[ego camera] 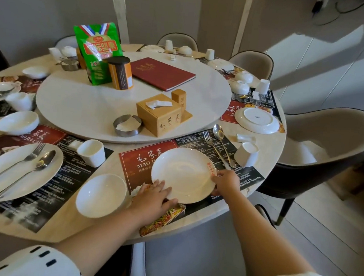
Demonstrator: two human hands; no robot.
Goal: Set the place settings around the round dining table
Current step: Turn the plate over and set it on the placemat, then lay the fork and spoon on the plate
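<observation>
left hand (157,193): fingers nearly straight on the near-left rim of the plate (182,172), steadying, not gripping
right hand (225,180): curled round the plate's right rim, thumb on top by the red mark
plate: between both hands, on the red-and-black placemat (135,162), near edge of the tabletop (267,144)
doing it well: slide, don't lift; centre it on the placemat, keeping the right hand clear of the fork (208,138) and spoon (219,132) just beyond it
plates: six I can make out, one overturned beyond the right hand
bowls: three upright left of the left hand, the nearest bowl (101,194) just beside it; farther ones unclear
forks and spoons: two pairs plainly seen
cups: two close by, one cup (246,153) right of the right hand
</observation>
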